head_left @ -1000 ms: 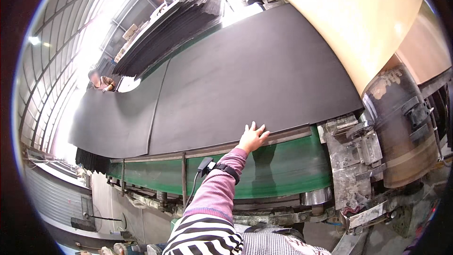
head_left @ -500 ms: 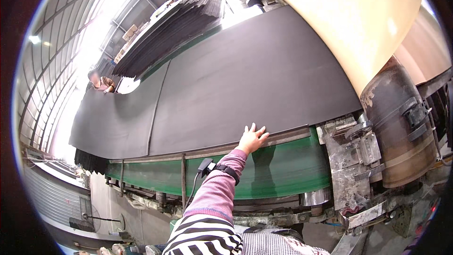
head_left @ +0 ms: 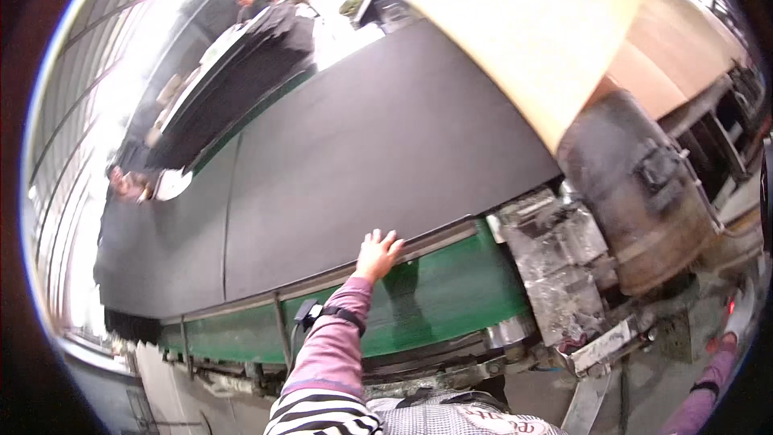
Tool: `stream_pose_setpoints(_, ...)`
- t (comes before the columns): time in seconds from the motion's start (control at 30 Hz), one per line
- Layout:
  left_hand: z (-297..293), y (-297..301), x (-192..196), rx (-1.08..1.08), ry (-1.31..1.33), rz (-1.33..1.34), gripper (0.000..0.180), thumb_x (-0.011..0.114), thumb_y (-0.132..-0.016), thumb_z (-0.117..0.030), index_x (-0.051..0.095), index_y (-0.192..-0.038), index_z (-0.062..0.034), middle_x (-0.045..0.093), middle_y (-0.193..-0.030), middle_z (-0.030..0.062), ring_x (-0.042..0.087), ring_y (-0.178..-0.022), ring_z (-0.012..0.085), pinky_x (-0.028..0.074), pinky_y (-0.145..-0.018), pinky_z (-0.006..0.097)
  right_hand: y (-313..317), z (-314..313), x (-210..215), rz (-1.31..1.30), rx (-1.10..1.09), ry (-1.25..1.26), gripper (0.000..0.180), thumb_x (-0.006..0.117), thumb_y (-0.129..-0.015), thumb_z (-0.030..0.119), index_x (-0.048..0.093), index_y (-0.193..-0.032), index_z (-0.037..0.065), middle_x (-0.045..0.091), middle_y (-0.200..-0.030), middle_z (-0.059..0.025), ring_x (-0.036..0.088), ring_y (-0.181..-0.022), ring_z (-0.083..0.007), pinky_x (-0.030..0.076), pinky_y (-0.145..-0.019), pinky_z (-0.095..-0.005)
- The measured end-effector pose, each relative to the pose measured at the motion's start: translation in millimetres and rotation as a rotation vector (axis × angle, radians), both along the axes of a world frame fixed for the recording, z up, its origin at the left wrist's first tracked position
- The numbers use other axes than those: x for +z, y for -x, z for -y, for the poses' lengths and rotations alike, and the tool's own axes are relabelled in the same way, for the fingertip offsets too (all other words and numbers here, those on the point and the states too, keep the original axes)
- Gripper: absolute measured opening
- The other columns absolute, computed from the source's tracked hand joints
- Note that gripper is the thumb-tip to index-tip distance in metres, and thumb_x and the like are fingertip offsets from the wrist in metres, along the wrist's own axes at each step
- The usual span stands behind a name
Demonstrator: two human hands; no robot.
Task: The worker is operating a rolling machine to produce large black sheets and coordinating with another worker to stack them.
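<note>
A wide dark grey sheet (head_left: 362, 137) lies over a green conveyor belt (head_left: 451, 298). A dark seam line crosses it left of the middle. My left hand (head_left: 378, 254) rests on the sheet's near edge, fingers spread, holding nothing. A black strap with a small device (head_left: 310, 313) circles that wrist. At the far lower right, my right hand (head_left: 727, 341) is beside a pale machine part (head_left: 742, 314) with a small red light. Its fingers are too small and blurred to read.
A cream sheet (head_left: 531, 24) comes down to a big worn roller (head_left: 636, 185) at right. Metal machine brackets (head_left: 555, 266) stand beside the belt's end. Behind is a stack of dark sheets (head_left: 233, 80). One person (head_left: 129, 184) is at the far left, another (head_left: 250, 6) behind the stack.
The view has swung right, so the scene sits further left and is blurred. My right forearm and hand now show at lower right. My left hand stays on the sheet's edge.
</note>
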State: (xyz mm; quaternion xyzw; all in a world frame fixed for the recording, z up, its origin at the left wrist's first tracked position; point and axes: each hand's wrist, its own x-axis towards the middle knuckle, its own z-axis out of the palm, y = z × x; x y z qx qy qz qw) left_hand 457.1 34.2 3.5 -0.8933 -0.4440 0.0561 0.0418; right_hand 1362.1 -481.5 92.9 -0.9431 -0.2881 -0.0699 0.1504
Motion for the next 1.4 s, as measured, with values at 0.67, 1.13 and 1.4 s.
stream_pose_setpoints(0.67, -17, -1, 14, 0.143, 0.194, 0.154, 0.044, 0.044, -0.1, -0.032, 0.054, -0.13, -0.0007, 0.061, -0.119, 0.0264, 0.061, -0.104, 0.0409, 0.05, -0.084, 0.044, 303, 78, -10, 0.034, -0.495, -0.128, 0.022, 0.057, -0.088, 0.027, 0.068, -0.093, 0.008, 0.067, -0.088, -0.0181, 0.064, -0.082, -0.0415, 0.052, -0.072, -0.0497)
stream_pose_setpoints(1.13, 5, 23, 19, 0.378, -0.04, 0.343, 0.066, 0.044, -0.096, -0.054, 0.068, -0.067, 0.0001, 0.064, -0.065, 0.0218, 0.061, -0.061, 0.043, 0.046, -0.059, 0.051, 413, 135, -94, -0.111, -0.51, 0.364, 0.025, 0.054, -0.085, 0.03, 0.07, -0.083, 0.01, 0.069, -0.089, -0.0165, 0.066, -0.08, -0.0378, 0.053, -0.074, -0.0477)
stream_pose_setpoints(1.4, -3, 26, 30, 0.439, 0.284, 0.541, 0.057, 0.05, -0.094, -0.052, 0.07, -0.095, 0.0015, 0.069, -0.09, 0.0215, 0.066, -0.084, 0.0347, 0.049, -0.076, 0.042, 428, 119, -84, -0.462, -0.608, 0.43, 0.036, 0.051, -0.085, 0.034, 0.07, -0.088, 0.004, 0.068, -0.094, -0.0228, 0.065, -0.091, -0.0423, 0.052, -0.082, -0.05)
